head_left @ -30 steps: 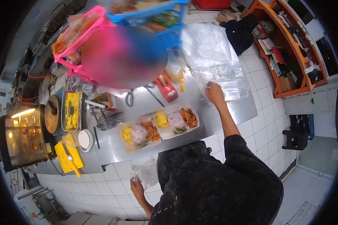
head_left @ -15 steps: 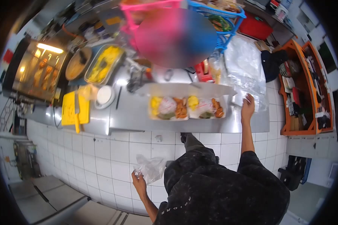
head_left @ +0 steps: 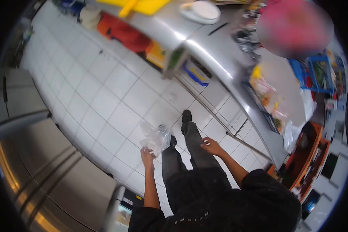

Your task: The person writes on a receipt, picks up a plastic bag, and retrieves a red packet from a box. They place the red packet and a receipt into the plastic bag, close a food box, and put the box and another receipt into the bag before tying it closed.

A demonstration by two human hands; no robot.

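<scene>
A clear, crumpled plastic bag (head_left: 157,138) hangs from my left hand (head_left: 147,156), whose fingers are closed on its lower edge above the tiled floor. Off to the right, my right hand (head_left: 212,146) is in the air in front of my legs, fingers apart and holding nothing. On the steel table (head_left: 220,58) to the right, the food boxes lie side by side, with yellow food (head_left: 256,72) and wrapped portions (head_left: 263,87) in them, blurred by motion.
A steel fridge or cabinet (head_left: 58,154) stands at the left. Blue baskets (head_left: 319,73) and an orange shelf unit (head_left: 311,154) are at the right. A blue box (head_left: 196,73) sits below the table, whose metal bar (head_left: 205,110) runs low near my feet.
The view has turned toward the floor and the left. My right hand has left the plastic sheets on the table and is now in the air, while my left hand still holds the bag.
</scene>
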